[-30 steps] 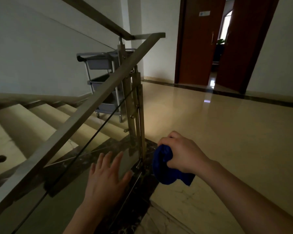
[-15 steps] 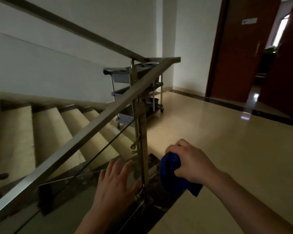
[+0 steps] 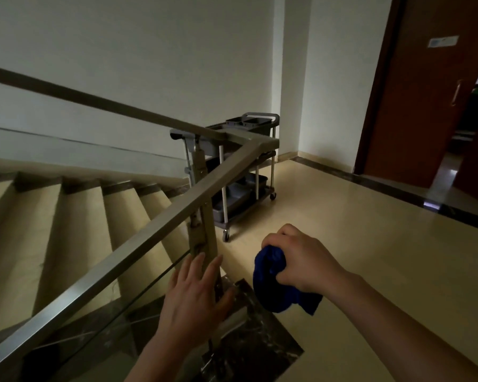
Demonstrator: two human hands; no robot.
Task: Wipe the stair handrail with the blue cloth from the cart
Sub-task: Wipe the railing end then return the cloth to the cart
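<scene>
- The right hand (image 3: 301, 257) is clenched round the bunched blue cloth (image 3: 273, 290). A loose corner hangs below the fist, above the landing floor (image 3: 370, 266) and a little to the right of the metal post (image 3: 202, 232).
- The left hand (image 3: 193, 293) holds nothing. Its fingers are straight and spread, raised in front of the lower part of the post and beside the glass panel (image 3: 108, 312). Whether it touches either cannot be told.
- The cloth is off the cart (image 3: 243, 166), which stands by the wall beyond the corner of the rail, well apart from both hands. The fetching part of the job therefore looks done.
- The handrail (image 3: 149, 230) climbs from the lower left to a corner above the post, alongside the stairs (image 3: 66, 230). A second run leads away to the upper left.
- The cloth sits below the rail and to its right, not touching it. Judged from this, the wiping itself has not begun, or is at least not under way here.
- What remains is the main work: raising the cloth to the top of the rail and drawing it along the length. The dim light gives no sign of which stretch, if any, is already clean.
</scene>
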